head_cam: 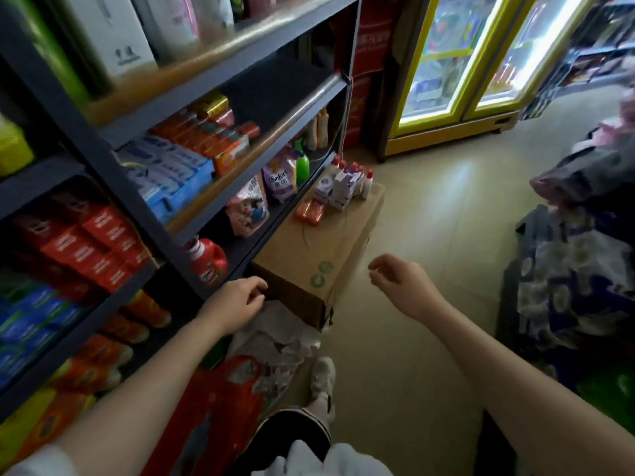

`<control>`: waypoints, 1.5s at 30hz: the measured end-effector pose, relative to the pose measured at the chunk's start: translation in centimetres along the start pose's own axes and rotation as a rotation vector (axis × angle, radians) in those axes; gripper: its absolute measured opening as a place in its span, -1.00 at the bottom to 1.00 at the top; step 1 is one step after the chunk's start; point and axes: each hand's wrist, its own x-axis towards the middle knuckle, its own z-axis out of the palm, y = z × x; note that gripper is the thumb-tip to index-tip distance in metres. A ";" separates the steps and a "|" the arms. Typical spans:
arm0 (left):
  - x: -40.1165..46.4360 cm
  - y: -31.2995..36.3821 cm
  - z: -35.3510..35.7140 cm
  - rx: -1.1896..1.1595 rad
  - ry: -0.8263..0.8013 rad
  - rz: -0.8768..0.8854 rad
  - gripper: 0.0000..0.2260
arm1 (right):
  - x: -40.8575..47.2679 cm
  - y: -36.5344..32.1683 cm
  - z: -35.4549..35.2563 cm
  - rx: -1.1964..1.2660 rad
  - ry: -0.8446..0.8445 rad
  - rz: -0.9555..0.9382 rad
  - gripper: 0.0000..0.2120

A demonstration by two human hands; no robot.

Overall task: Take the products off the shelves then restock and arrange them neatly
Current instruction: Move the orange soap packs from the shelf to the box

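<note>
A cluster of small white bottles with red caps (354, 178) and little stacked cartons (338, 192) waits on the far end of a cardboard box (309, 255) on the floor, just beside the bottom shelf (271, 218), an orange packet (310, 211) lying near them. I judge them light and stiff. The bottles are smooth and easily toppled, so I would pinch each round its body below the cap; the cartons want a hold across their flat sides, since thin card dents. My left hand (237, 302) sits at the box's near corner, fingers loosely curled, holding nothing as far as I can see. My right hand (400, 281) hangs over the floor to the right, fingers relaxed and empty. Soft Comfort refill pouches (280, 180) lean on the shelf; lit fridges (481, 60) glow beyond.
</note>
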 end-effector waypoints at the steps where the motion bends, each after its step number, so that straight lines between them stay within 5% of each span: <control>1: 2.2 0.1 -0.2 -0.005 0.007 -0.013 -0.76 | 2.4 0.4 -0.7 -0.017 -0.009 -0.020 -0.81; 6: 12.5 2.8 -3.2 -0.024 0.056 -0.023 -0.75 | 13.1 2.3 -4.0 -0.084 -0.060 -0.044 -0.79; 14: 23.9 6.9 -10.3 -0.192 0.350 -0.098 -0.79 | 30.0 4.1 -7.3 -0.127 -0.210 -0.054 -0.77; 20: 29.1 6.8 -12.3 -0.296 0.544 -0.332 -0.76 | 42.3 0.9 -6.9 -0.213 -0.442 -0.324 -0.79; 27: 32.1 4.8 -12.1 -0.134 0.672 -0.660 -0.72 | 50.8 -4.7 -4.5 -0.232 -0.607 -0.638 -0.80; 30: 33.2 3.4 -12.1 0.002 0.766 -0.727 -0.66 | 53.1 -7.5 -2.5 -0.185 -0.617 -0.730 -0.84; 36: 34.7 0.6 -10.1 0.246 0.599 -0.915 -0.37 | 56.6 -12.4 3.4 -0.121 -0.535 -0.892 -0.80; 45: 35.5 -1.3 -8.2 0.401 0.844 -0.810 -0.44 | 59.7 -14.7 10.7 -0.348 -0.433 -1.087 -0.54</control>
